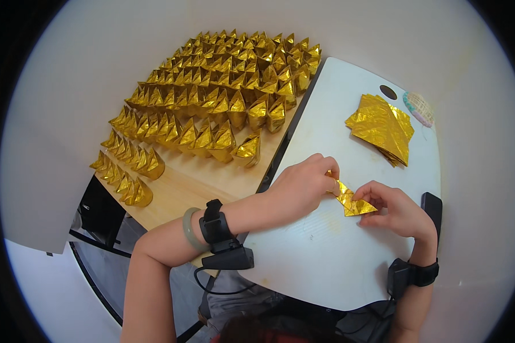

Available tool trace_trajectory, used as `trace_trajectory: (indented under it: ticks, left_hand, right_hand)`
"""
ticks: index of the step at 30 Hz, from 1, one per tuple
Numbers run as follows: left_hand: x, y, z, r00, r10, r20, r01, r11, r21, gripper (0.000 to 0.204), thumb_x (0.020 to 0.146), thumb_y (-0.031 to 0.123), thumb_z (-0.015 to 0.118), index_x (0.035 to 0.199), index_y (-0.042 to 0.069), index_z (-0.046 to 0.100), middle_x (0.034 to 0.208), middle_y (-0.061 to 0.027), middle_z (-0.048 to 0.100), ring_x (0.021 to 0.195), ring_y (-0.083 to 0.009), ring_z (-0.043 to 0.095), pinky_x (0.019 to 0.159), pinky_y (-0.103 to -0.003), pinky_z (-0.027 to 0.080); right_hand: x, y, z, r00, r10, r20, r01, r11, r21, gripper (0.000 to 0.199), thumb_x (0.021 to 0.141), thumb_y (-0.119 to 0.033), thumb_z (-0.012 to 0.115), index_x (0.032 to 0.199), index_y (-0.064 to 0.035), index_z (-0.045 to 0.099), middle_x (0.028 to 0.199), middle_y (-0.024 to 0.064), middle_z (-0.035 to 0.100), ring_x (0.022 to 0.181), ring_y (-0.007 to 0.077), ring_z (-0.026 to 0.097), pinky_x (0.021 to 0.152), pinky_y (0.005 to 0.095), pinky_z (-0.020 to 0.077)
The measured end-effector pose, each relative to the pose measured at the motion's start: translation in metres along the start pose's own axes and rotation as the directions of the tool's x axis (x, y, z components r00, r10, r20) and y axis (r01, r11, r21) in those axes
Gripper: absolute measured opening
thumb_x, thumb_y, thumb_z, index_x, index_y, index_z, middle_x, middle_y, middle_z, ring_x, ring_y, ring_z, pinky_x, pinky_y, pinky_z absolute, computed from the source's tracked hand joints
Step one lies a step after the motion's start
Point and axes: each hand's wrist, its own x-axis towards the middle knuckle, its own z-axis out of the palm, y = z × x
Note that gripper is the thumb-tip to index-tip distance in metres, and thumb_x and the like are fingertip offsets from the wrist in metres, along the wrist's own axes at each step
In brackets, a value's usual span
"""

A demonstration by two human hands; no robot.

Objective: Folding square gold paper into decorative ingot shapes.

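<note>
Over the white tabletop (pixel 320 251), a small piece of folded gold foil paper (pixel 352 204) is stretched between my two hands. My left hand (pixel 309 183) pinches its left end, with the fingers curled over that end and partly hiding it. At the other end, the thumb and fingers of my right hand (pixel 397 208) close on the paper near its pointed right tip. Creases run across the strip-like middle part. Beyond my right hand lies a loose stack of gold foil sheets (pixel 380 128), fanned unevenly.
Rows of folded gold paper pieces (pixel 212 103) with pointed tips crowd the wooden table (pixel 183 191) at the left. A woven oval pad (pixel 419 108) sits by a dark round hole at the far right. Beside my right wrist lies a black oblong object (pixel 432 208).
</note>
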Motion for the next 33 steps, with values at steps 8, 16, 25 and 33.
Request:
trace_trajectory:
  ticks: [8, 16, 25, 33]
  left_hand:
    - [0.007, -0.017, -0.005, 0.997, 0.058, 0.051, -0.048, 0.983, -0.175, 0.018, 0.077, -0.001, 0.066, 0.084, 0.012, 0.075, 0.099, -0.0026, 0.059, 0.109, -0.0249, 0.048, 0.09, -0.033, 0.045]
    - [0.008, -0.025, -0.005, 0.995, 0.066, 0.07, -0.049, 0.976, -0.212, 0.019, 0.078, 0.001, 0.066, 0.087, 0.014, 0.077, 0.1, -0.0027, 0.061, 0.111, -0.0242, 0.047, 0.095, -0.034, 0.043]
    - [0.008, -0.02, -0.009, 0.996, 0.024, 0.088, -0.005, 0.977, -0.211, 0.016, 0.077, 0.006, 0.069, 0.09, 0.012, 0.076, 0.098, -0.0014, 0.062, 0.109, -0.023, 0.048, 0.094, -0.035, 0.042]
    - [0.008, -0.017, -0.007, 1.0, 0.003, 0.011, -0.001, 0.988, -0.153, 0.026, 0.076, 0.011, 0.071, 0.102, 0.013, 0.073, 0.082, 0.0008, 0.064, 0.096, -0.0204, 0.053, 0.088, -0.035, 0.043]
  right_hand:
    - [0.007, 0.007, 0.002, 0.995, -0.052, -0.09, 0.048, 0.998, -0.043, 0.019, 0.08, 0.002, 0.069, 0.098, -0.0026, 0.068, 0.092, 0.0048, 0.061, 0.082, 0.013, 0.059, 0.074, 0.0262, 0.0479]
    - [0.012, 0.017, 0.004, 0.985, -0.131, -0.111, 0.13, 0.991, -0.017, 0.013, 0.085, -0.005, 0.066, 0.097, -0.0019, 0.069, 0.09, 0.0038, 0.058, 0.077, 0.0118, 0.054, 0.07, 0.0239, 0.0431]
    - [0.02, 0.008, 0.015, 0.962, 0.046, -0.269, -0.019, 0.995, 0.101, 0.012, 0.084, -0.007, 0.068, 0.091, -0.0018, 0.061, 0.075, -0.003, 0.055, 0.069, 0.0054, 0.047, 0.065, 0.0217, 0.0419]
    - [0.02, -0.001, 0.02, 0.954, 0.049, -0.295, -0.049, 0.999, 0.006, 0.017, 0.077, 0.001, 0.073, 0.09, -0.0023, 0.061, 0.078, -0.0002, 0.059, 0.07, 0.007, 0.052, 0.064, 0.0222, 0.0432]
